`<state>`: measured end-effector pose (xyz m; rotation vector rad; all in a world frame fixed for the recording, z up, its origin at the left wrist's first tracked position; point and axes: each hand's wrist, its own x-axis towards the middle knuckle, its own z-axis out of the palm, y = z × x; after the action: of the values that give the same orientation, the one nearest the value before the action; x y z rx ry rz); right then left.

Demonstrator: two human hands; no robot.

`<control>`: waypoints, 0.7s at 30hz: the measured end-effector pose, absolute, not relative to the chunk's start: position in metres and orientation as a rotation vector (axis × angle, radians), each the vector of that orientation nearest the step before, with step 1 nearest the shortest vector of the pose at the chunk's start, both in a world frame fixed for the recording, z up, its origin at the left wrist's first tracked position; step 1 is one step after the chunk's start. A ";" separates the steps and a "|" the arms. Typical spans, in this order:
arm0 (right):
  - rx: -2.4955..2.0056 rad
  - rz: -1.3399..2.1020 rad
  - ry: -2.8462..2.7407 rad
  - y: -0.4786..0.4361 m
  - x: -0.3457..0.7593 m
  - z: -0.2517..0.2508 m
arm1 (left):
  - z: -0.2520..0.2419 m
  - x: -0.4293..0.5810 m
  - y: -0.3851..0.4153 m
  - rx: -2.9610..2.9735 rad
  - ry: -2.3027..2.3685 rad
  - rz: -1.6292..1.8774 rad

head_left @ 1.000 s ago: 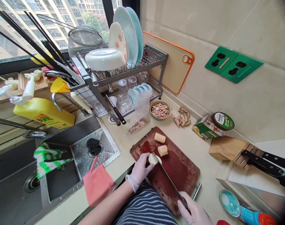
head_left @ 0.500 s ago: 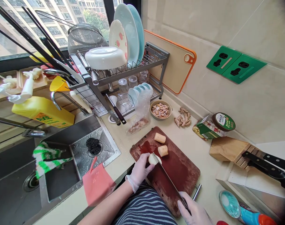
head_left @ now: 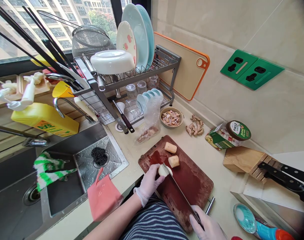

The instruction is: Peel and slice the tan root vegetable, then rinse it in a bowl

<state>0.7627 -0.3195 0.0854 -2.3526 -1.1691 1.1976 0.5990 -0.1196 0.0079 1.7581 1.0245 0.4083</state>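
- Far left: yellow plastic jug, orange label, behind the steel sink.
- Green-and-white striped fuzzy cloth draped at the sink divider; black wiry scourer at the right-hand drain.
- Pink soft-looking holder at the sink's near edge.
- Left hand, clear-gloved: fingers curled in, thumb slightly apart, fingertips steadying the white-fleshed root piece from its left side.
- That piece sits near the left edge of the reddish-brown rectangular cutting board. White face upward; long axis cannot be told. Blade set across it, depth unclear.
- Two tan, blunt-ended root chunks: farther chunk, long axis roughly left-right, right end nearer the person; stubbier chunk between it and the blade.
- Long dark-bladed knife: tip up-left at the piece, handle down-right. Board's long axis runs much the same way.
- Right hand, clear-gloved: fingers wrapped snugly around the knife handle, over the board's near right corner.
- Far right: pale wooden knife block, black handles pointing right.
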 end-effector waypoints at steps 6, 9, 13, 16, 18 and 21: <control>-2.381 1.167 -1.179 -0.318 0.757 0.082 | 0.009 0.600 -0.119 1.761 1.016 0.410; -2.398 1.120 -1.210 -0.311 0.753 0.074 | 0.009 0.600 -0.119 1.772 1.013 0.405; -2.448 1.098 -1.226 -0.302 0.748 0.060 | 0.006 0.599 -0.119 1.772 1.012 0.395; -2.441 1.084 -1.185 -0.302 0.745 0.051 | 0.005 0.600 -0.119 1.784 1.014 0.400; -2.411 1.081 -1.162 -0.305 0.745 0.049 | 0.005 0.600 -0.119 1.784 1.024 0.405; -2.347 1.085 -1.175 -0.312 0.747 0.055 | 0.003 0.600 -0.120 1.782 1.041 0.408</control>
<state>0.7472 -0.3116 0.0546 -2.3465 -1.1753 1.0850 0.6001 -0.1202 0.0032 1.7816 1.0414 0.4077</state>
